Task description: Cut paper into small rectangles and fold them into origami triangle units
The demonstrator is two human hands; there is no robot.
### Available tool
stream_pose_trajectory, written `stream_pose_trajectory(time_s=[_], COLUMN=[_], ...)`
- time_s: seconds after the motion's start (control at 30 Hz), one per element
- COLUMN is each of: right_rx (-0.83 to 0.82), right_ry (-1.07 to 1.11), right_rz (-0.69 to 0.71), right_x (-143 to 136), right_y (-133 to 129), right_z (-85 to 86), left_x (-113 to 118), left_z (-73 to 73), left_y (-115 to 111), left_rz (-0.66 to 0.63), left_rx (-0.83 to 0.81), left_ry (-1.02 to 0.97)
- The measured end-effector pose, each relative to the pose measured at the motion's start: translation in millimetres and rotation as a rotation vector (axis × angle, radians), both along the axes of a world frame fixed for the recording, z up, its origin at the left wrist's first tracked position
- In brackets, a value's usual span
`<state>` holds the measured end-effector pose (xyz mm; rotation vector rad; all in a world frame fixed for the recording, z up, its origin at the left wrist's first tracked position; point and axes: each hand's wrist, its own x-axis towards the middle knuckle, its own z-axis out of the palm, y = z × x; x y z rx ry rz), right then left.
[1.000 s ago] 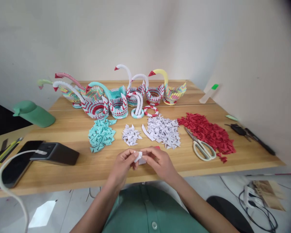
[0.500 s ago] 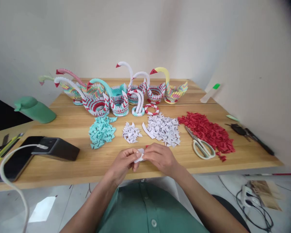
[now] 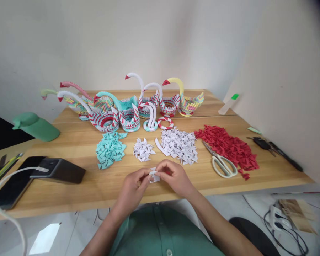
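Head view has my left grip [image 3: 132, 185] and right grip [image 3: 176, 177] pinched closed on a small folded white paper piece [image 3: 156, 177] at lower centre of the frame, where uneven pressure could, I judge, skew its crease or let it drop onto the light-brown wooden desk [image 3: 101, 192].

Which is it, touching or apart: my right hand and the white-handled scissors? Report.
Apart: the head view shows wooden tabletop between the right hand and the white-handled scissors.

The shirt [image 3: 138, 233] is muted green — with a placket [image 3: 162, 225] running down the front. One round button [image 3: 169, 252] looks pale, shiny.
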<state>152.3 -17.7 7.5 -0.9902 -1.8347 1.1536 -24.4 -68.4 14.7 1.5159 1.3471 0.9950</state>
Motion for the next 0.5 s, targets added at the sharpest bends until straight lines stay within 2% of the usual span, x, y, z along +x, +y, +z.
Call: stream_pose_trajectory(time_s=[0.13, 0.23, 0.33, 0.5], right_rx=[-0.124, -0.188, -0.265, -0.196], right_ry=[0.026, 0.065, 0.114, 0.040], right_rz=[-0.001, 0.054, 0.124, 0.056], right_x=[-1.7, -1.2, 0.0, -0.7], right_y=[-0.8, -0.2, 0.0, -1.2], right_z=[0.2, 1.7, 3.7, 4.1], left_x=[0.4, -0.1, 0.4, 5.6], left_z=[-4.0, -10.0, -13.4, -14.3], left_y=[1.8, 5.1, 8.2, 10.5], left_rz=[0.036, 0.048, 0.042, 0.038], left_rx=[-0.067, -0.145, -0.164, -0.150], left_ry=[-0.103, -0.233, -0.267, -0.250])
